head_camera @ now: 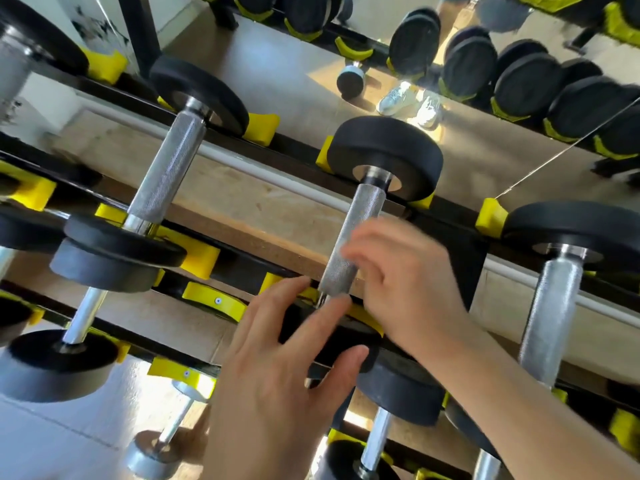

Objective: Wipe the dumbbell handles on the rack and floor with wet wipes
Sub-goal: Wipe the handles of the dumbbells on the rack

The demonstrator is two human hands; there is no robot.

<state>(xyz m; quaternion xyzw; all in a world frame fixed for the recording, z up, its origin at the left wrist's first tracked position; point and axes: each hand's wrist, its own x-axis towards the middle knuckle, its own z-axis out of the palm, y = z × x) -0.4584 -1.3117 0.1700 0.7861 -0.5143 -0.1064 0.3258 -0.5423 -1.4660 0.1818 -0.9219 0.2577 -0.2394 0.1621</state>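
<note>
The dumbbell (384, 150) lies across the rack (294, 151). The left grip (277, 386), fingers spread apart, rests on its near head. The right grip (415, 289), blurred and loosely apart, touches the knurled handle (360, 216).

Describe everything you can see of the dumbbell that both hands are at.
The dumbbell has a silver knurled handle, metal by its look, between two round black heads. It lies across the rack rails, its far head in a yellow cradle. The left hand rests spread fingers on the near head; the blurred right hand is at the handle's lower part.
</note>
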